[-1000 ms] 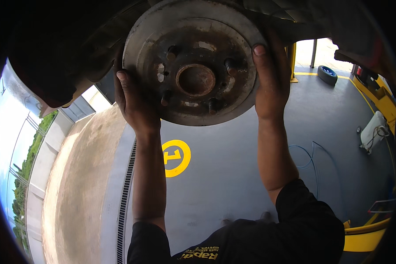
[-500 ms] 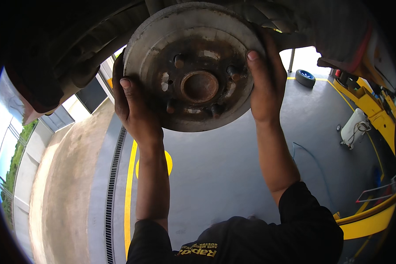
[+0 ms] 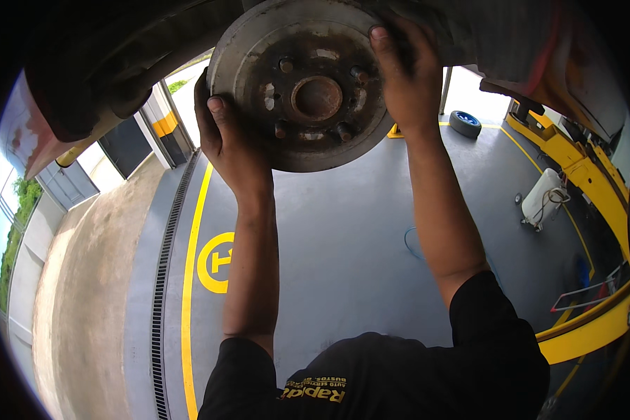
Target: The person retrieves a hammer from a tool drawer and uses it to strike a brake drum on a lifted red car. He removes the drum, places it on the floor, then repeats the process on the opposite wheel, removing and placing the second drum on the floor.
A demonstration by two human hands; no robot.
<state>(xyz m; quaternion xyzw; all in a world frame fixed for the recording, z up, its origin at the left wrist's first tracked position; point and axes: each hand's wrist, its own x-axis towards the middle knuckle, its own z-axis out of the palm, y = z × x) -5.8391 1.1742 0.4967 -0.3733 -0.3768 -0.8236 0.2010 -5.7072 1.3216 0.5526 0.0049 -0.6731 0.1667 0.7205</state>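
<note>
A round metal brake disc [image 3: 255,133], grey at its outer ring and rusty brown in the middle, hangs under the vehicle at the top of the view. Several wheel studs stick out around its rusty centre hub [image 3: 316,98]. My left hand [image 3: 241,154] is closed on its lower left edge, thumb on the face and fingers behind the rim. On the upper right edge, my right hand [image 3: 411,80] grips with the thumb at the front; its other fingers are partly hidden in shadow. Both arms are raised.
Dark underbody and a reddish body panel [image 3: 31,133] surround the disc. At the right stand a yellow lift arm [image 3: 584,171] and a white tank [image 3: 542,199]. A tyre with a blue wheel [image 3: 465,124] lies on the grey floor. A drain grate [image 3: 166,280] runs along the left.
The brake disc and both hands appear higher in the view, as the whole scene has shifted. My right hand has moved up along the rim. My left hand keeps its hold.
</note>
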